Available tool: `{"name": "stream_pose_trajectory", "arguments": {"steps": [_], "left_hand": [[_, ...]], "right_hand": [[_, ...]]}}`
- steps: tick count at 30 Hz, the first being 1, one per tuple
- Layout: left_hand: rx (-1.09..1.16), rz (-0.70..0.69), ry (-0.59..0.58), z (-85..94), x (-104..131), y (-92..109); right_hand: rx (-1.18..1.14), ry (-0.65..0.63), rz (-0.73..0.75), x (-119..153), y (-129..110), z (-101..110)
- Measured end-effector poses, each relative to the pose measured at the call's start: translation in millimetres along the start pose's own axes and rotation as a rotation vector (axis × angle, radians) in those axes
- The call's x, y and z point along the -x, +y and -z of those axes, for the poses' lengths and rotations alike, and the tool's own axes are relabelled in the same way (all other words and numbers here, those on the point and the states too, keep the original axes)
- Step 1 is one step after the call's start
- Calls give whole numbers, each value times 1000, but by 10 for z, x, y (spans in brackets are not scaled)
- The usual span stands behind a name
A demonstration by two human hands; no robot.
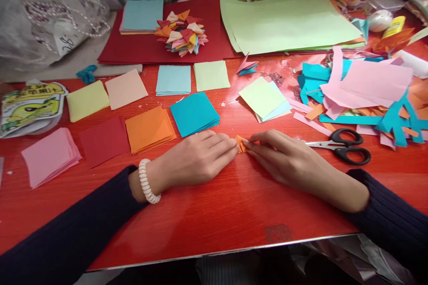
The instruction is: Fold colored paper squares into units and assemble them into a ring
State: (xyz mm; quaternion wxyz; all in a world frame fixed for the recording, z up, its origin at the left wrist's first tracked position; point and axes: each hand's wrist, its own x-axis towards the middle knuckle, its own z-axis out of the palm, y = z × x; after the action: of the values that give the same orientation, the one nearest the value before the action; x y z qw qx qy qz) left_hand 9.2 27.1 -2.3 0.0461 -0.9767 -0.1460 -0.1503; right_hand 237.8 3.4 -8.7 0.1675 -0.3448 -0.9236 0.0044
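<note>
Between my two hands a small folded piece of orange paper (240, 144) lies on the red table, partly covered by my fingers. My left hand (200, 156) has its fingers pressed together on the paper's left side. From the right, my right hand (281, 153) pinches the paper's edge with thumb and fingertips. A stack of teal paper squares (195, 114) sits just beyond my left hand, beside a stack of orange squares (149, 129). Black-handled scissors (346, 144) lie right of my right hand.
Paper scraps (368, 80) heap up at the right. A ring of folded paper pieces (182, 33) stands on red sheets at the back, near large green sheets (287, 22). More square stacks, including pink ones (50, 156), spread leftward. The table's front edge (214, 256) runs below my hands.
</note>
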Motion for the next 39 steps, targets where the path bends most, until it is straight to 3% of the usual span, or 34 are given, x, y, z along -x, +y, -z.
{"name": "stream_pose_trajectory", "arguments": {"steps": [6,13,16,18,21,24,30,33,39], "left_hand": [[52,-21,-7,-15,4,-18],[74,-36,-62,15,-7,-14],[77,-34,-95,21,-18,-4],[85,-17,-114,21,-21,7],[99,16,-139,21,-18,30],[68,45,-165,35,-6,76],[-129,77,-173,80,6,248],[-124,128,-138,69,9,316],[64,296,117,20,-42,359]], "right_hand": [[-102,16,-66,-27,32,14],[-319,-50,-174,-33,124,31],[-236,-51,-222,1,166,48],[-141,29,-231,18,170,74],[-77,124,-111,12,124,107],[-22,25,-25,-3,58,99],[94,-12,-151,15,-18,65],[151,18,-158,19,-38,56],[35,55,-103,38,-8,-19]]}}
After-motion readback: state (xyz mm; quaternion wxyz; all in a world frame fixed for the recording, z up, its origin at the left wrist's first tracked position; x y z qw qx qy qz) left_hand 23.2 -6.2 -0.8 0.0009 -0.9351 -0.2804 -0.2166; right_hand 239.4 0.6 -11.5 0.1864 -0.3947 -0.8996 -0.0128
